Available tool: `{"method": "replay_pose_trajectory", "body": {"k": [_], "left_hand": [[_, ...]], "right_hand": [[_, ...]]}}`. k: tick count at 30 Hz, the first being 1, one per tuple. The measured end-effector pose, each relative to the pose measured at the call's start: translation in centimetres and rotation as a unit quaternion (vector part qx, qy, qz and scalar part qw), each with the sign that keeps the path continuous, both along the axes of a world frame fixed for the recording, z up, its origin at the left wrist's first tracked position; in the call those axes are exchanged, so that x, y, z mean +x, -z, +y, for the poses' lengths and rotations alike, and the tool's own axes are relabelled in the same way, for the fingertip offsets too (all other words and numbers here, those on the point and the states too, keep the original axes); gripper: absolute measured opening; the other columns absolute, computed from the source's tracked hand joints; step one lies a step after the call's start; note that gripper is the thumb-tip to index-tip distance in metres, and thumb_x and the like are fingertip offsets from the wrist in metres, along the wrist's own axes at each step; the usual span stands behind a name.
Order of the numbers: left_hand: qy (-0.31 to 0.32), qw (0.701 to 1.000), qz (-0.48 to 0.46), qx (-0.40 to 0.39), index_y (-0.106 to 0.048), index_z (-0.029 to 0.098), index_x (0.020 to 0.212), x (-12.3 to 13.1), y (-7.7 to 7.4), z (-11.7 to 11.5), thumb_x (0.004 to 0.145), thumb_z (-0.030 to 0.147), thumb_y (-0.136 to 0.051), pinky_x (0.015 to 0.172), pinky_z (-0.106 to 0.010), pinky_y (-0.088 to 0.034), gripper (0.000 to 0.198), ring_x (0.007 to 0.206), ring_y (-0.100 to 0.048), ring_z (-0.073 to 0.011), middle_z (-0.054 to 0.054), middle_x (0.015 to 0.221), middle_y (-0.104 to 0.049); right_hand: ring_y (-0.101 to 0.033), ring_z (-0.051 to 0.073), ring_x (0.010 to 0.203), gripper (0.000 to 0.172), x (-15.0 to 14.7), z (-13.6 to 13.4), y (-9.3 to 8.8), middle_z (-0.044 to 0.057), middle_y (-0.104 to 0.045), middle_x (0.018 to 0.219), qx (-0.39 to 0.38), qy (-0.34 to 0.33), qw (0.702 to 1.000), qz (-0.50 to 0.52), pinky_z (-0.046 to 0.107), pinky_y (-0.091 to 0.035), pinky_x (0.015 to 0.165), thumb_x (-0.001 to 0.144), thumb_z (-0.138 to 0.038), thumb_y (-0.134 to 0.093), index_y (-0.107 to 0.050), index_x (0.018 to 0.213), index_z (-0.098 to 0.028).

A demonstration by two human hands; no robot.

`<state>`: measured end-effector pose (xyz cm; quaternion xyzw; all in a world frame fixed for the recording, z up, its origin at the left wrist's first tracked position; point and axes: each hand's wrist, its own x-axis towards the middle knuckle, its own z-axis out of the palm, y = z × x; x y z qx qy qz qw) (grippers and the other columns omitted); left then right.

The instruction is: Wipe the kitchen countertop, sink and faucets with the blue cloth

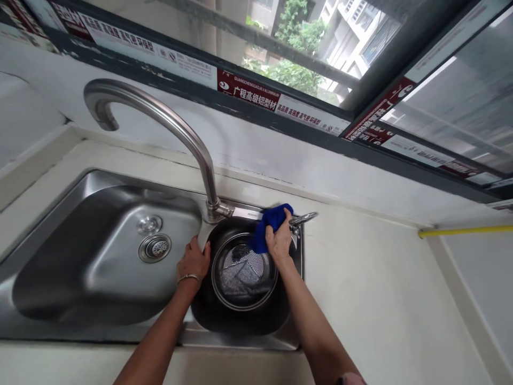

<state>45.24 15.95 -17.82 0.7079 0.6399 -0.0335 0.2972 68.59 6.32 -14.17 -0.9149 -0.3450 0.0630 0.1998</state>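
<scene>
Here we are at the steel kitchen sink (236,336), both hands down in the thick of it! The left hand (193,262) is curled shut over the rim of a dark round pot (240,318), fingers hooked on the edge right by the divider between the basins, with a thin metal bangle (189,278) on that wrist. Over to the right, the right hand (279,241) is closed around a bunched blue cloth (269,227), pressing it against the pot's far side, just below the base of the tap.

The pot sits in the smaller right basin (294,251) and fills most of it. Inside, a round metal ring (212,272) circles a perforated disc (244,262), with something crumpled and grey (240,286) lying across it, too blurred to say what.

Just beside it, the big left basin (68,267) shows a drain strainer (154,248) and a smaller overflow cover (149,224). A curved steel tap (176,125) arcs up behind the hands, its lever handle (303,217) just right of the cloth. Cream bench (372,289) runs around the sink, a yellow pipe (465,230) crosses at the far right, and behind it all stands an aluminium window frame (256,91) with red-and-white labels (245,88).
</scene>
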Motion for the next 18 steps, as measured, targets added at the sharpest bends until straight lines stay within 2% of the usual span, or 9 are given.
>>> {"method": "replay_pose_trajectory", "body": {"k": [2,6,9,13,18], "left_hand": [[-0.001,1.000,0.003,0.001,-0.037,0.012,0.149,0.0,0.0,0.0,0.104,0.050,-0.035,0.098,-0.062,-0.052,0.059,0.115,-0.063,-0.0471,-0.025,0.143,-0.053],[-0.002,1.000,0.005,0.005,-0.038,0.013,0.149,-0.1,0.1,-0.1,0.105,0.050,-0.034,0.096,-0.059,-0.053,0.058,0.113,-0.065,-0.0447,-0.025,0.144,-0.053],[0.005,1.000,-0.001,0.005,-0.039,0.011,0.149,-0.1,0.0,-0.2,0.105,0.048,-0.035,0.097,-0.057,-0.054,0.058,0.114,-0.065,-0.0426,-0.026,0.142,-0.053],[0.001,1.000,-0.007,0.001,-0.039,0.010,0.148,0.0,-0.3,-0.3,0.105,0.046,-0.036,0.098,-0.056,-0.054,0.056,0.115,-0.065,-0.0419,-0.026,0.141,-0.054],[-0.005,1.000,-0.020,-0.004,-0.039,0.012,0.149,-0.4,-0.2,-0.3,0.105,0.046,-0.037,0.098,-0.056,-0.054,0.055,0.116,-0.064,-0.0423,-0.023,0.143,-0.054]], "right_hand": [[-0.055,0.032,0.134,0.081,0.0,0.3,0.2,0.025,-0.040,0.158,-0.027,0.009,0.999,-0.020,0.040,-0.050,0.104,0.094,-0.021,-0.046,-0.008,0.165,-0.009],[-0.061,0.036,0.125,0.082,-0.6,0.6,1.8,0.032,-0.017,0.167,-0.151,-0.002,0.988,-0.030,0.041,-0.060,0.087,0.090,-0.020,-0.054,-0.019,0.163,-0.008],[-0.067,0.034,0.115,0.074,-1.2,0.6,2.3,0.033,-0.021,0.165,-0.180,-0.003,0.983,-0.038,0.041,-0.060,0.087,0.094,-0.022,-0.052,-0.026,0.161,-0.006],[-0.073,0.030,0.103,0.067,-2.3,1.6,1.5,0.032,-0.029,0.162,-0.195,-0.003,0.980,-0.028,0.040,-0.060,0.088,0.098,-0.025,-0.048,-0.031,0.160,-0.006],[-0.073,0.030,0.105,0.070,-5.4,4.3,0.9,0.031,-0.020,0.167,-0.215,-0.078,0.973,-0.035,0.038,-0.060,0.087,0.096,-0.022,-0.051,-0.031,0.160,-0.005]]}}
